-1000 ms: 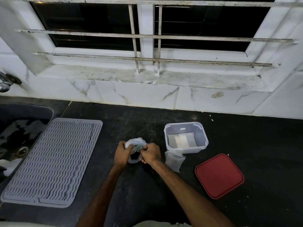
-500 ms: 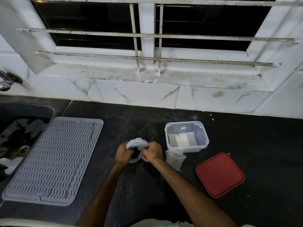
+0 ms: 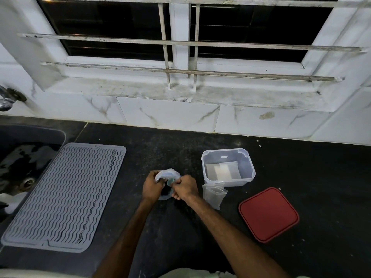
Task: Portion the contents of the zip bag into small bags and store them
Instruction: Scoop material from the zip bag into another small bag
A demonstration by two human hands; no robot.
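Note:
Both hands hold a clear zip bag (image 3: 167, 174) over the black counter, near the middle. My left hand (image 3: 151, 187) grips its left edge and my right hand (image 3: 184, 187) pinches its right edge, so the mouth gapes between them. What is inside the bag is hidden. To the right stands a clear plastic container (image 3: 248, 173) with a flat small bag lying on its floor. Another small clear bag (image 3: 213, 195) leans against the container's front. A red lid (image 3: 268, 214) lies flat further right.
A grey ribbed drying mat (image 3: 64, 197) covers the counter on the left, beside a dark sink (image 3: 22, 163) with a tap (image 3: 6, 99) above it. White marble tiles and a barred window sill rise behind the black counter (image 3: 321, 177).
Both hands have stayed on the bag, working its mouth; its top has bunched and shifted slightly between the fingers. Container, small bag and lid have not moved.

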